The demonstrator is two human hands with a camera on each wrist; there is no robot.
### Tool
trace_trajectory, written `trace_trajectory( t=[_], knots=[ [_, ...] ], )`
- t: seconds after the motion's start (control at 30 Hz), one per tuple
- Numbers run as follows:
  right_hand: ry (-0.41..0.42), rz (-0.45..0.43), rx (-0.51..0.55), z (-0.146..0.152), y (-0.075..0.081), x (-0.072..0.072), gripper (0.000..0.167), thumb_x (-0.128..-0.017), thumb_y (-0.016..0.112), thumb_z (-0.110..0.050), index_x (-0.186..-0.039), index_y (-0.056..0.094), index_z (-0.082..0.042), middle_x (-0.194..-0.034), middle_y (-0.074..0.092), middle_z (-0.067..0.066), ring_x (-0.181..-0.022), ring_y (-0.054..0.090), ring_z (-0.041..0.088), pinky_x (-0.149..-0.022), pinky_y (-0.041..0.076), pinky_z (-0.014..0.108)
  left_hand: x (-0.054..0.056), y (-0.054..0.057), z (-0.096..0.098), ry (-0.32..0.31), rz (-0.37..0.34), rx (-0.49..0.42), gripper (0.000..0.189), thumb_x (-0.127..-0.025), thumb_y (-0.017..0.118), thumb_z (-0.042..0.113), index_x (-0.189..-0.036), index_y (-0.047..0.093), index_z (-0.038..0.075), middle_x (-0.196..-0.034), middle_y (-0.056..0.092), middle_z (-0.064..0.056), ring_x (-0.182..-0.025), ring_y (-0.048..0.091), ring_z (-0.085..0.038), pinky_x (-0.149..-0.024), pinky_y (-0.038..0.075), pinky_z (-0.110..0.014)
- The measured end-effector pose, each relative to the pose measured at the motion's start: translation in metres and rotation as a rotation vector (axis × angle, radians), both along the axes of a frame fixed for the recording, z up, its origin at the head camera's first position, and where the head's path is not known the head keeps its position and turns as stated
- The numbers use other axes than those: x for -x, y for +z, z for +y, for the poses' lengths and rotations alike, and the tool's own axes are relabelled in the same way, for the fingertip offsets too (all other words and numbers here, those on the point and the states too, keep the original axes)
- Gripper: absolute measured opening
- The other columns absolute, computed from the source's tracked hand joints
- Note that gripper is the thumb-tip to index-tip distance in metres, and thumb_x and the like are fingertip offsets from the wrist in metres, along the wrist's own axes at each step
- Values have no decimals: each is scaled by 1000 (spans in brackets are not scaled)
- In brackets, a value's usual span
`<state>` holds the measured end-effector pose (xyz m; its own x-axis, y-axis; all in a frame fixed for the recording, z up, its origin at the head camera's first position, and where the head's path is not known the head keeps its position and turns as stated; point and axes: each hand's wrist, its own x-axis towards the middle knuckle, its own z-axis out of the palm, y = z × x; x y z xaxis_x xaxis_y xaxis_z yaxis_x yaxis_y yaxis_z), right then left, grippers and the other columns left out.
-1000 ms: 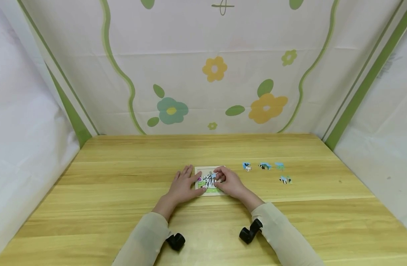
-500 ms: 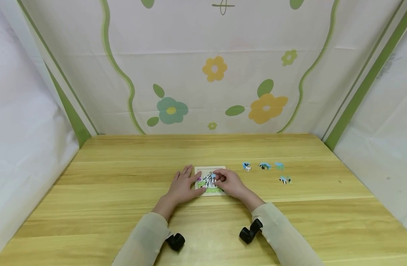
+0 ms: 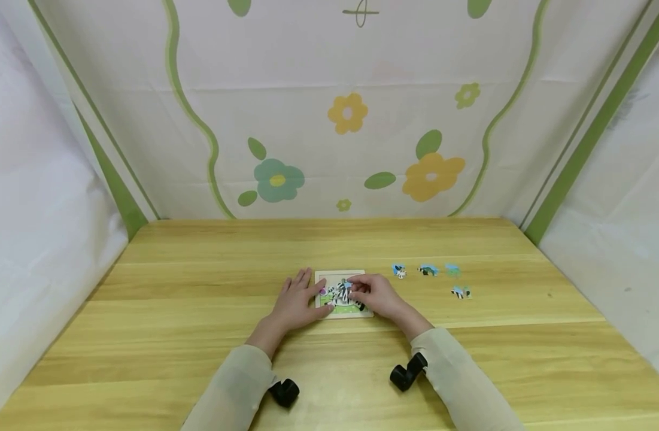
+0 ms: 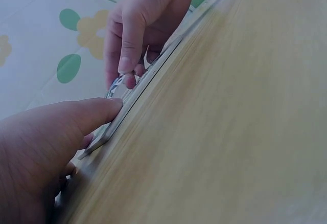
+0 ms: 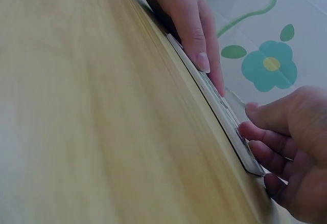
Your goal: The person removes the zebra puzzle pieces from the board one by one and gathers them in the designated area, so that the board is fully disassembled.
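A small framed jigsaw puzzle board (image 3: 340, 272) with a zebra picture lies flat on the table between the hands. My left hand (image 3: 294, 304) rests at its left side, fingers straight, with thumb and index finger reaching over the frame. My right hand (image 3: 381, 296) is over the board's right part and pinches a puzzle piece between thumb and fingers. That piece (image 5: 235, 101) stands tilted above the board in the right wrist view. In the left wrist view, my left thumb (image 4: 102, 110) presses on the frame's near edge.
To the right of the board lie several loose puzzle pieces, among them a blue and striped one (image 3: 399, 270), a dark one (image 3: 428, 270), a blue-green one (image 3: 453, 269) and a striped one (image 3: 461, 292). A flower-printed cloth (image 3: 329, 143) hangs behind the wooden table (image 3: 200, 263).
My right hand has shifted slightly to the right, and the piece in its fingers now tilts up over the zebra picture. My left hand has stayed in place on the board.
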<state>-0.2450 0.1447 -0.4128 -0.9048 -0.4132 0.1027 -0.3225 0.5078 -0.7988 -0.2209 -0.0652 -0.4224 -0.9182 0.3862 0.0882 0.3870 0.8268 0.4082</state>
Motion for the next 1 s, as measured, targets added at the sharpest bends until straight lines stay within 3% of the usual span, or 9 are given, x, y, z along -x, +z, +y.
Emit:
trace_trajectory(
  t=[0.17,0.33,0.4,0.6,1.0],
  knots=[
    [27,-1,31,4,3,2,31,-79,63,-10,-107,60,1,-78,58,-1,-70,51,13,-62,44,25,1,-2,-1,6,-3,-3,65,-79,46,56,-131,39,17,-139,16,-17,-128,7,-29,-99,4,-47],
    [20,-22,44,9,33,-13,30,-80,60,-5,-108,58,4,-81,59,6,-74,51,21,-64,42,30,1,-4,-2,12,-4,-11,66,-79,47,55,-131,39,16,-139,16,-17,-128,7,-29,-99,4,-47],
    [13,-25,43,16,39,-13,29,-80,60,-5,-108,58,3,-83,59,7,-76,50,22,-64,41,32,1,-4,-3,12,-2,-15,66,-79,47,55,-131,39,16,-139,16,-17,-128,8,-29,-99,4,-47],
    [49,25,48,51,28,4,30,-80,61,-13,-109,60,-4,-84,59,2,-75,51,17,-63,40,28,1,-3,-3,4,-3,-25,66,-79,47,55,-131,39,16,-139,16,-17,-128,8,-29,-99,4,-47],
    [-49,-27,125,116,41,0,35,-81,60,-12,-113,56,1,-93,57,14,-79,51,20,-65,45,33,3,-5,-1,14,3,-16,66,-79,46,57,-131,39,17,-139,16,-17,-128,7,-28,-99,4,-46]
  ],
)
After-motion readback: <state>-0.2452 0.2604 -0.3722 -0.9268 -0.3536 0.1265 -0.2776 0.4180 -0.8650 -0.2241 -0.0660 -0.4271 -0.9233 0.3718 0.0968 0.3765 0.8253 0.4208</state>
